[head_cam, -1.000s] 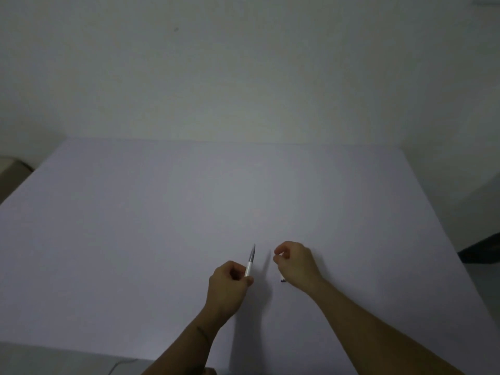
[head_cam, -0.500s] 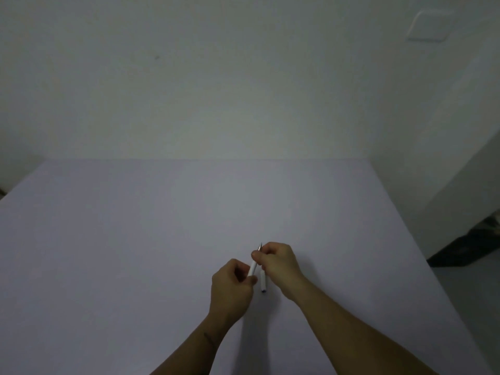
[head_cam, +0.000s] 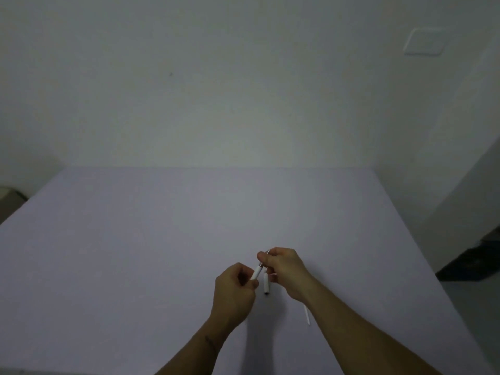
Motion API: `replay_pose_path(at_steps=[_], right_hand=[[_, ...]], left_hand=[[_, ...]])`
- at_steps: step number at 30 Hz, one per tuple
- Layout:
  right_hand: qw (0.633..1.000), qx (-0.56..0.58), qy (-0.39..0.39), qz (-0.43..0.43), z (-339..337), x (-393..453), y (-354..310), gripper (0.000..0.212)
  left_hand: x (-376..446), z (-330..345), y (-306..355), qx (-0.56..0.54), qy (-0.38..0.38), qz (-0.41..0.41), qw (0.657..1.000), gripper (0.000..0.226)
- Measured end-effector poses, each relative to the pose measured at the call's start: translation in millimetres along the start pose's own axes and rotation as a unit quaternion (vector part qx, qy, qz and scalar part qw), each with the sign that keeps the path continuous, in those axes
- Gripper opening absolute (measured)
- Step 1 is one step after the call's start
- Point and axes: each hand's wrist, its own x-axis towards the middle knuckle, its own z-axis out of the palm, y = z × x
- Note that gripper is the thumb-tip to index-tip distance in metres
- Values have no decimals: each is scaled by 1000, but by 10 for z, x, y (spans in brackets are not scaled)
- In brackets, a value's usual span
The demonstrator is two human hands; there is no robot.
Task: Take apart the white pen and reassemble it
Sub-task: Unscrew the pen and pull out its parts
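Observation:
My left hand [head_cam: 234,291] grips the lower end of the white pen barrel [head_cam: 256,272], which slants up to the right. My right hand [head_cam: 284,269] pinches the metal tip end of that barrel [head_cam: 264,256] between thumb and forefinger. A second short white pen piece [head_cam: 266,285] with a dark end hangs down from the right hand's fingers. A thin white refill [head_cam: 307,315] lies on the table beside my right forearm, partly hidden by it. Both hands hover just above the lilac table [head_cam: 162,239].
A pale wall rises behind the table's far edge. Dark objects [head_cam: 472,262] sit on the floor past the table's right edge. A beige item [head_cam: 8,197] shows at the far left. A wall plate [head_cam: 424,40] is at the upper right.
My right hand has moved left from beside the pen to its tip, bringing the short white piece with it. The left hand has kept hold of the barrel.

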Motion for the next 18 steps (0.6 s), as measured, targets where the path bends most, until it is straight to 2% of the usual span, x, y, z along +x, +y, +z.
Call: replay_pose_path(at_steps=[4, 11, 15, 18], right_hand=[[1000, 24, -11, -14, 41, -13, -82, 7], [996, 25, -87, 13, 72, -65, -98, 28], [998, 27, -47, 41, 174, -100, -63, 13], [999, 14, 12, 26, 239, -88, -75, 12]], left_hand=[[12, -71, 34, -6, 5, 2, 1000, 10], [-34, -167, -60, -1, 21, 3, 1000, 16], [-30, -215, -81, 0, 34, 16, 999, 13], [18, -260, -75, 1, 30, 19, 999, 11]])
